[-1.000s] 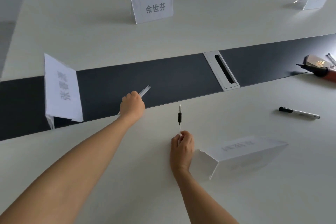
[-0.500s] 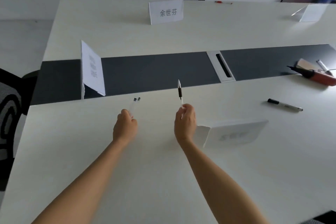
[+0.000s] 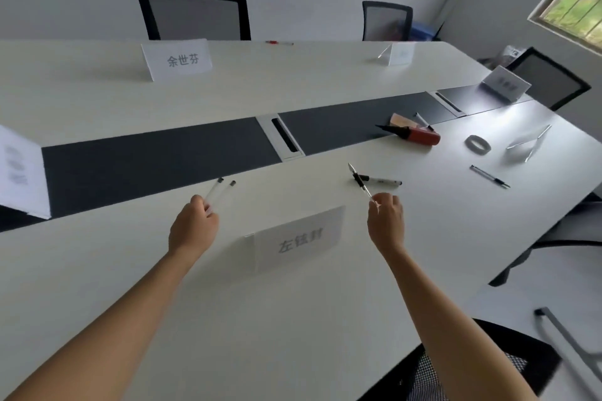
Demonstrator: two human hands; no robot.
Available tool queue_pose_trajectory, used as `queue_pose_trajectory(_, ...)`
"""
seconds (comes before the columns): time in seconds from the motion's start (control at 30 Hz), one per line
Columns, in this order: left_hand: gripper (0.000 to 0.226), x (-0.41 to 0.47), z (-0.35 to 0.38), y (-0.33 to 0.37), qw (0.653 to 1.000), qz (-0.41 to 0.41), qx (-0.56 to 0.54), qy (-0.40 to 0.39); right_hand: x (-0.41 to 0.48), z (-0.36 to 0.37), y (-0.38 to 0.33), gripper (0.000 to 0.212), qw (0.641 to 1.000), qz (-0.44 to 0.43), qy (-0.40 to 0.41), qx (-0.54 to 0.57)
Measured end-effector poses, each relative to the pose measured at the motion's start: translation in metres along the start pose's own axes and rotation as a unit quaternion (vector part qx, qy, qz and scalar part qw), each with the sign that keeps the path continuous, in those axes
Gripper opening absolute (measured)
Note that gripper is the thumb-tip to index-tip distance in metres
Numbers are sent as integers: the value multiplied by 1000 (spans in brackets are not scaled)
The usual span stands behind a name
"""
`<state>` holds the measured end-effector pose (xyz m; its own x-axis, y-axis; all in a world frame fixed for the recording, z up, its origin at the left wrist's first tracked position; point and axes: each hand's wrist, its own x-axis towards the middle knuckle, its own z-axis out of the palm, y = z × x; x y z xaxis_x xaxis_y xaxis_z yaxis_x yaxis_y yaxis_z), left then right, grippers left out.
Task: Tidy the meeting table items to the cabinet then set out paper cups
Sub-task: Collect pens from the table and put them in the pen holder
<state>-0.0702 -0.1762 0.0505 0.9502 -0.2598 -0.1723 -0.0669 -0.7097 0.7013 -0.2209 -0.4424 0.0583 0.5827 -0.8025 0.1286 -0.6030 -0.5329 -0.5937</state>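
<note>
With the left hand (image 3: pixel 192 226) clutching two clear plastic pens (image 3: pixel 217 192) and the right hand (image 3: pixel 386 221) pinching a black-gripped pen (image 3: pixel 360 181) mid-frame, grabbing the loose black-capped marker (image 3: pixel 379 180) might spill one.

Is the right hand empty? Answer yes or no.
No, the right hand grips a pen by its end, tip pointing up and away over the white table.

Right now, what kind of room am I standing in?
Most likely an office meeting room: a long white conference table with a dark centre strip, folded paper name cards set at the seats, and mesh-backed office chairs drawn up along the far side.
</note>
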Motion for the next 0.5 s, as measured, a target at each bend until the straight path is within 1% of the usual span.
queue_pose_trajectory(0.13,4,3,18,26,1000,21,12,6,28,-17,45,16,999,29,-18,-8)
queue_pose_trajectory(0.23,3,9,27,37,999,32,26,14,48,-17,69,16,996,82,-34,6)
queue_pose_trajectory(0.37,4,24,35,42,998,35,43,14,71,-10,94,16,988,144,-38,31)
queue_pose_trajectory(0.43,7,32,41,44,998,33,45,13,81,-6,105,16,988,145,-40,18)
queue_pose_trajectory(0.5,8,40,48,44,999,26,44,9,94,-2,116,17,992,124,-38,1)
